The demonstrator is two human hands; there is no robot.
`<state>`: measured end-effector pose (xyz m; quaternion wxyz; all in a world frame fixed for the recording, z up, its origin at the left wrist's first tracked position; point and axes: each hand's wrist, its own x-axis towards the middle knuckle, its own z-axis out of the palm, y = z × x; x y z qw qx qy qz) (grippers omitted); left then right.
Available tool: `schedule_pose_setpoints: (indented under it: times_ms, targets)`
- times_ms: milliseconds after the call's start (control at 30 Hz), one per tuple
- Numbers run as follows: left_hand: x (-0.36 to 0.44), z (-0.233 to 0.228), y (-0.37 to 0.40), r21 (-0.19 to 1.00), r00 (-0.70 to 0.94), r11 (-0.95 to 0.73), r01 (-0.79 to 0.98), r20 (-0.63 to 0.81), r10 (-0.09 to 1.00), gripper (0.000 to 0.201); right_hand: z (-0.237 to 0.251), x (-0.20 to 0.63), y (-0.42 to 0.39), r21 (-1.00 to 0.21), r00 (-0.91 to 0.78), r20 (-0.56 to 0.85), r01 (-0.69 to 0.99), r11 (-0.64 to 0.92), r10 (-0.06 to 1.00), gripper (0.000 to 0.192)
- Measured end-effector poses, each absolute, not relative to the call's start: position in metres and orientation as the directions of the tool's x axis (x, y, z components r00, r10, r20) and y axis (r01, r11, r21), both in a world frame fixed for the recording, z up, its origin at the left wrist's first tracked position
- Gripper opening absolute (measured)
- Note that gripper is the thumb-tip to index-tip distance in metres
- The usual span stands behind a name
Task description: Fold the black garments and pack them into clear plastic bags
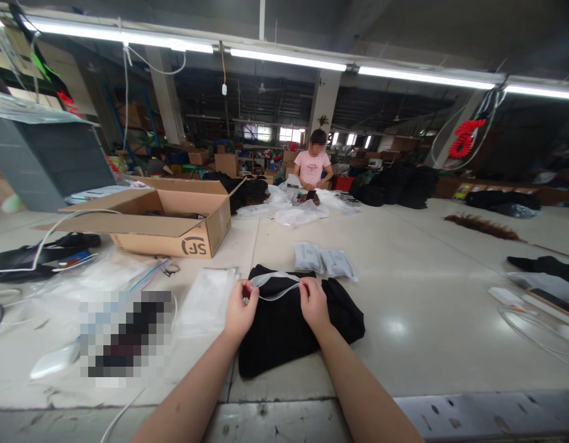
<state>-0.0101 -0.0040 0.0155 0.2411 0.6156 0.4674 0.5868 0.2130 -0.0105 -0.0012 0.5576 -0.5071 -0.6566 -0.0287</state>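
A pale, translucent plastic loop (278,297) is stretched sideways between my two hands, above a folded black cloth garment (284,344). My left hand (242,307) pinches its left end between thumb and fingers. At the other end, my right hand (314,303) has its fingers closed on the loop. Whether it is a band or the mouth of a clear bag, I cannot tell. Just beyond the garment lie two small, pale, filled packets (308,257) side by side. A stack of clear plastic bags (208,298) lies left of my left hand.
An open cardboard box (173,243) stands at the left, near a grey cabinet (48,157). Across the table a co-worker (313,163) handles things among plastic bags (300,212). A white mouse-like object (56,361) lies front left. Cables (537,332) lie at the right.
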Motion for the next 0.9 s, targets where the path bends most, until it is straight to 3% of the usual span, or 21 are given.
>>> schedule_pose_setpoints:
  times_ms: [333, 733, 900]
  targets:
    - [-0.016, 0.012, -0.001, 0.893, -0.201, -0.267, 0.361, 0.354, 0.913, 0.02, 0.012, 0.202, -0.022, -0.559, 0.136, 0.763, 0.63, 0.539, 0.632, 0.013]
    - [-0.027, 0.02, 0.003, 0.825, -0.237, -0.27, 0.497, 0.428, 0.872, 0.022, 0.008, 0.198, -0.022, -0.592, 0.163, 0.752, 0.592, 0.547, 0.638, 0.016]
    - [-0.026, 0.031, 0.001, 0.779, -0.182, -0.27, 0.566, 0.438, 0.88, 0.023, 0.006, 0.201, -0.017, -0.638, 0.257, 0.732, 0.584, 0.502, 0.632, 0.019]
